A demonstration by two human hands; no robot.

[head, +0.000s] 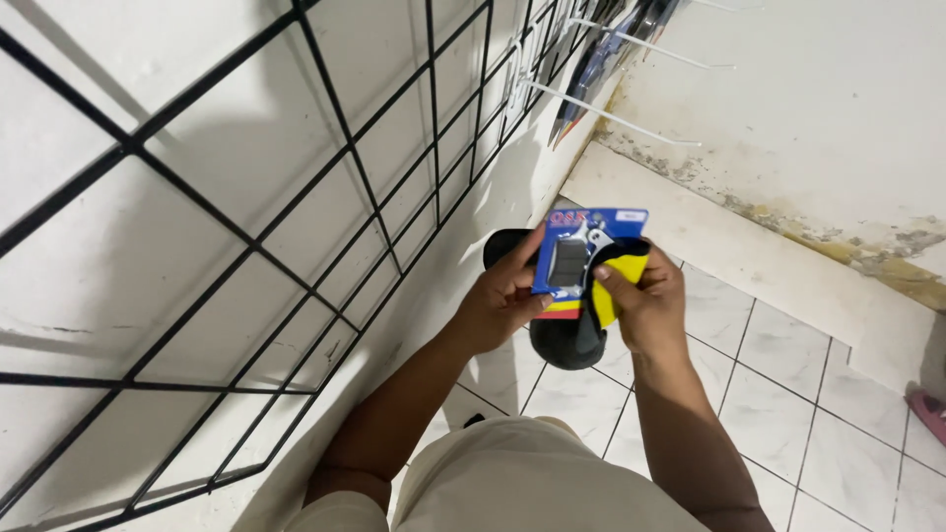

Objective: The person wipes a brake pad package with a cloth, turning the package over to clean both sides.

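The blue carded blister pack (579,254) sits upright between both grips, left hand (498,300) pinching its left edge, right hand (645,300) holding a yellow cloth (616,281) against it; likely light, stiff-backed, slick-fronted; best held by the card edges.

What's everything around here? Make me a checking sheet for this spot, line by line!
Surface: white tiled floor, no table seen.
Job's things: blue blister-card package with a dark part inside; yellow cloth.
Clutter: black sandal beneath the hands; pink shoe at the right edge.
Hands: left hand grips the package; right hand holds the cloth against it.
Cables: nothing seen.
Surroundings: black wire grid panel on the white wall, white hooks carrying packages, stained wall base.
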